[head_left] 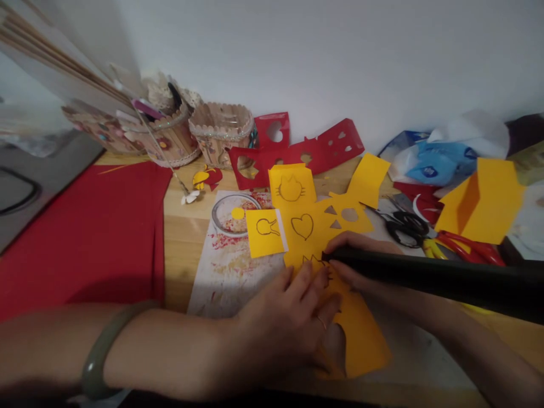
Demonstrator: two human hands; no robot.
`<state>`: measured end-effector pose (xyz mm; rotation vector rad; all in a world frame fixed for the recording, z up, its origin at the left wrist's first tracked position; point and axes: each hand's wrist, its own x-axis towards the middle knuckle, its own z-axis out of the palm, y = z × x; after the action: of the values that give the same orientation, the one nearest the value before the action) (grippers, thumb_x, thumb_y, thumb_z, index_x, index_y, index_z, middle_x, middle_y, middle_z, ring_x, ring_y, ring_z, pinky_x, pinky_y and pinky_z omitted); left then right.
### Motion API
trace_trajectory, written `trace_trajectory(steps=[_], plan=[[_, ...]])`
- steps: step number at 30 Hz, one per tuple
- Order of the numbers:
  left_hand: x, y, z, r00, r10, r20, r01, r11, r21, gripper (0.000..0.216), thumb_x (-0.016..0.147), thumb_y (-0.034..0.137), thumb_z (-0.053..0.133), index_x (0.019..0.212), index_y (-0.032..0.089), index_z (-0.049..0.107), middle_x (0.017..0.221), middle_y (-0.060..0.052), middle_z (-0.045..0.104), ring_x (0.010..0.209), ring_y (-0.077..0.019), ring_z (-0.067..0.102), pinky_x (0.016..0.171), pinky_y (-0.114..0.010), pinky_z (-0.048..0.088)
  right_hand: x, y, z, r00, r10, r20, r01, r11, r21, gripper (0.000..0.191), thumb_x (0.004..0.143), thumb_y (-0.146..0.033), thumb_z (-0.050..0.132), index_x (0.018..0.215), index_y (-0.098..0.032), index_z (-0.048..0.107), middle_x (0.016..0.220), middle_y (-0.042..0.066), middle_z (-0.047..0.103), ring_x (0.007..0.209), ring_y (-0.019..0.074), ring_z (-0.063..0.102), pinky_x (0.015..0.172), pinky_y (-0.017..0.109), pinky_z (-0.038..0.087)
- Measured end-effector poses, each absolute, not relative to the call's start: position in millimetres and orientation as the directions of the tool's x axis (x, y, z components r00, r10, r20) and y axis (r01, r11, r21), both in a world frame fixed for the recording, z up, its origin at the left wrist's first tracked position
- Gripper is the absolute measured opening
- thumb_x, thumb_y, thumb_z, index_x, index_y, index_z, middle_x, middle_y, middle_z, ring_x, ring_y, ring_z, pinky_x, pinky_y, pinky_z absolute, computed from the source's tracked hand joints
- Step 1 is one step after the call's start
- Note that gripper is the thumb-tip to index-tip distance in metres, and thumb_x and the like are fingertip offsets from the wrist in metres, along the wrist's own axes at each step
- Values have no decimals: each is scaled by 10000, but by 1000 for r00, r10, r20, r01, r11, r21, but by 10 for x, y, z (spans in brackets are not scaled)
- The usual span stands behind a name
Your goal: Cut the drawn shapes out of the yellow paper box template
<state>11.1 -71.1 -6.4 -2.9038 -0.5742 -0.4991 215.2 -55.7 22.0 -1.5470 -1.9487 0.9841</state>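
Head view: the left hand (278,317) rests palm-down, unclenched, on the yellow paper (368,337) over a stained white sheet (212,277), while the right hand (376,292) pinches a long black tool (425,273) between thumb and forefinger.

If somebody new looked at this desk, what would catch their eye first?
Probably the bright yellow paper in the middle, with a heart drawn on it and the left hand resting on its lower part. Next, the long dark tool running from the right hand to the picture's right edge. The red sheets at the left and the holed red strip near the wall also stand out.
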Motion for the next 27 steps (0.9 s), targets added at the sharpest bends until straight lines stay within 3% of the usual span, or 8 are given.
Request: trace_trajectory(steps=[4, 7, 13, 16, 21, 27], plan=[[191, -748, -155, 808, 353, 471, 453, -885, -113, 777, 764, 753, 512, 1106, 74, 670, 1114, -197, 672, 1045, -332, 641, 844, -364, 495, 2197, -549, 118, -237, 971, -31, 604, 122, -788, 124, 858, -322, 566, 953, -253, 606, 915, 5, 682, 837, 183, 650, 722, 298, 542], [174, -701, -132, 807, 338, 484, 449, -884, -131, 723, 847, 699, 449, 1067, 54, 690, 1094, -168, 688, 1031, -296, 655, 852, -329, 502, 2203, -556, 46, -250, 967, 53, 618, 202, -759, 77, 840, -258, 559, 900, -253, 607, 847, -4, 687, 776, 170, 660, 686, 281, 545], [93, -624, -67, 875, 272, 400, 378, -901, -215, 472, 973, 399, 427, 1117, 18, 666, 1150, -170, 661, 1078, -279, 635, 875, -319, 509, 2169, -543, -5, -314, 916, 250, 670, 400, -625, 98, 765, -178, 558, 828, -252, 553, 671, -32, 685, 530, 129, 646, 497, 224, 502], [91, -618, -58, 888, 263, 378, 363, -905, -221, 407, 959, 298, 423, 1135, 15, 656, 1158, -174, 656, 1090, -284, 628, 884, -324, 514, 2172, -501, 20, -400, 881, 254, 671, 470, -574, 106, 759, -156, 525, 810, -249, 524, 622, -32, 678, 483, 121, 636, 463, 210, 496], [90, -600, -13, 914, 239, 327, 328, -910, -252, 409, 938, 243, 405, 1173, -11, 624, 1185, -188, 637, 1126, -301, 604, 926, -350, 510, 2187, -467, 28, -462, 833, 304, 661, 552, -509, 121, 757, -141, 481, 805, -252, 492, 581, -32, 655, 445, 120, 624, 435, 202, 499], [94, -570, 60, 937, 202, 285, 283, -916, -283, 402, 941, 162, 335, 1155, -6, 631, 1147, -174, 656, 1070, -277, 641, 863, -333, 551, 2179, -487, -13, -479, 824, 301, 666, 565, -486, 129, 746, -117, 474, 738, -245, 465, 545, -38, 614, 418, 102, 593, 401, 184, 467]])
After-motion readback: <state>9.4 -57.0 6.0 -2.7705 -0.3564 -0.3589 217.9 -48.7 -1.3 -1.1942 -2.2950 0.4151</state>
